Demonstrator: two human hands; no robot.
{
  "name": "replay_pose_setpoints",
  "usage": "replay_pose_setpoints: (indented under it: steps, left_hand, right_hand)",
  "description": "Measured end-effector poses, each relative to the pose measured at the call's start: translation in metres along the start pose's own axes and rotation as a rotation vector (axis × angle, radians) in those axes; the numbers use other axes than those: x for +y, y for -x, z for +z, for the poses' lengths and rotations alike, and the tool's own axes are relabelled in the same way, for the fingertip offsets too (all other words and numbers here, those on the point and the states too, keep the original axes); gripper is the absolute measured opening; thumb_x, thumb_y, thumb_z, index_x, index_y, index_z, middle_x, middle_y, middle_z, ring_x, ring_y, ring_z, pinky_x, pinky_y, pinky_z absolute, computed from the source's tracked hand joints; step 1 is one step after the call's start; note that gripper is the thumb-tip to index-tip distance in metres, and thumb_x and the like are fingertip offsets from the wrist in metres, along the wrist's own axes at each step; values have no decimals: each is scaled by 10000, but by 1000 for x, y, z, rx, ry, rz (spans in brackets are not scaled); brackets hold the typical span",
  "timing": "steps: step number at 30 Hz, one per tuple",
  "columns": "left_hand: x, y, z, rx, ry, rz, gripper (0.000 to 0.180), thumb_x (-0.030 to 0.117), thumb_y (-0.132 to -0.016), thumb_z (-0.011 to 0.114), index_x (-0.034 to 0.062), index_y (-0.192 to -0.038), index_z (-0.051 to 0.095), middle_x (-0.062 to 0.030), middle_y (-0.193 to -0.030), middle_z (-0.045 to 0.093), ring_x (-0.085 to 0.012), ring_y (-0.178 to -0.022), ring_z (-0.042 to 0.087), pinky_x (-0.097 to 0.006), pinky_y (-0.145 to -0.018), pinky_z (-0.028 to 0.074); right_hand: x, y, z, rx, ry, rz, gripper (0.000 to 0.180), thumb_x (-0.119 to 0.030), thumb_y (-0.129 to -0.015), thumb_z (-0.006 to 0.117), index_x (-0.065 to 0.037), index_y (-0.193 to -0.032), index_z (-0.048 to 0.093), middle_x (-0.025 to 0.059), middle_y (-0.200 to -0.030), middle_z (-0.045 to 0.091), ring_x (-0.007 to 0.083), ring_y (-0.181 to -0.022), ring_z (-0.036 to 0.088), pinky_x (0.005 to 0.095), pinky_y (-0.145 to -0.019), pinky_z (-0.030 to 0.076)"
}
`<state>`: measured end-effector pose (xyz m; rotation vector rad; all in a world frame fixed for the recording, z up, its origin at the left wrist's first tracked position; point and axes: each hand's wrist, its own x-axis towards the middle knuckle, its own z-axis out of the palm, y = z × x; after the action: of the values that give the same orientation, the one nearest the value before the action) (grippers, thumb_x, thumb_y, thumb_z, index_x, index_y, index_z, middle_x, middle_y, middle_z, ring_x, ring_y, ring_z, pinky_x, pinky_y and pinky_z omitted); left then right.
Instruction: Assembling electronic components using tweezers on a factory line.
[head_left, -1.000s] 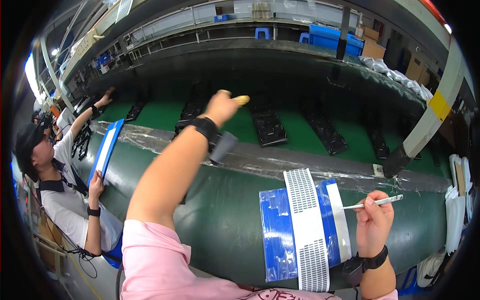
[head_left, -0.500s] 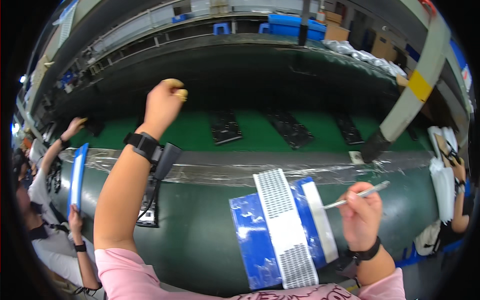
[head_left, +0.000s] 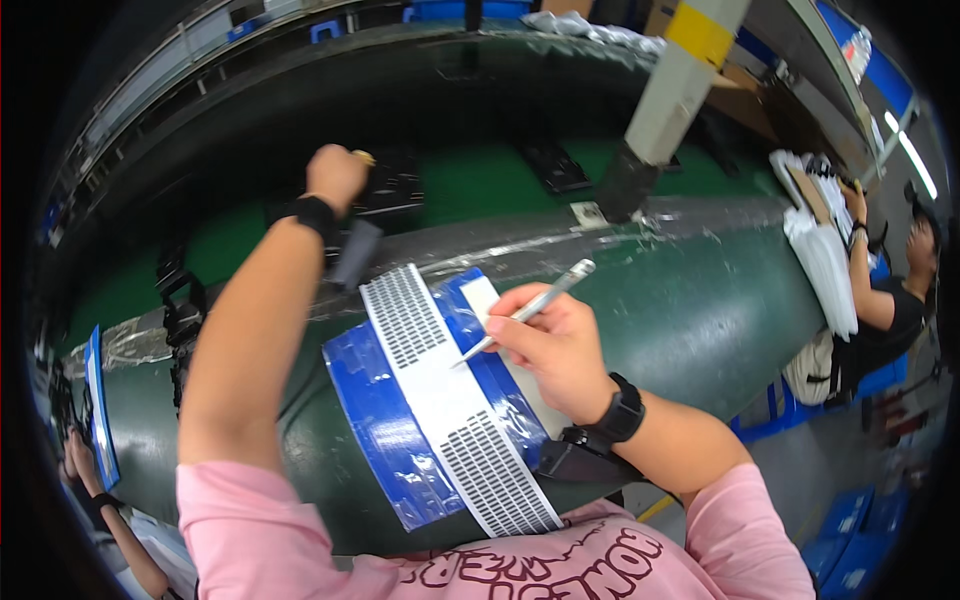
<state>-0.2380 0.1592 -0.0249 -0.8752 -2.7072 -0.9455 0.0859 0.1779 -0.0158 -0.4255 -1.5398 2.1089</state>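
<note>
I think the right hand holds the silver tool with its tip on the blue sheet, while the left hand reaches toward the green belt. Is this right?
Not quite. In the head view the right hand holds the silver tool with its tip on the white perforated strip, not the blue sheet beneath it. The left hand does reach toward the green belt.

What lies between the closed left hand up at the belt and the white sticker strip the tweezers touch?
In the head view, between the left hand and the white sticker strip lie its black wristband and a dark grey device hanging from it.
</note>
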Motion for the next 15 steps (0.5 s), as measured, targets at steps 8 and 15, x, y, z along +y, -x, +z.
replay_pose_setpoints:
  steps: [8,15]
  left_hand:
    - [20,98,-101,-113,1297,-254,221,137,-840,434,-17,-984,499,-102,-897,561,-176,-775,559,-287,-695,470]
    - [41,208,-129,-25,1471,-412,312,233,-873,390,11,-1080,460,-85,-991,547,-166,-866,553,-308,-748,468]
  right_hand:
    - [17,-2,-4,12,-4,3,92,4,-717,569,2,-805,542,40,-675,566,46,-556,498,151,-466,360]
    - [21,-18,-10,26,65,-3,103,1,-734,559,7,-833,534,47,-661,561,42,-532,477,143,-454,343]
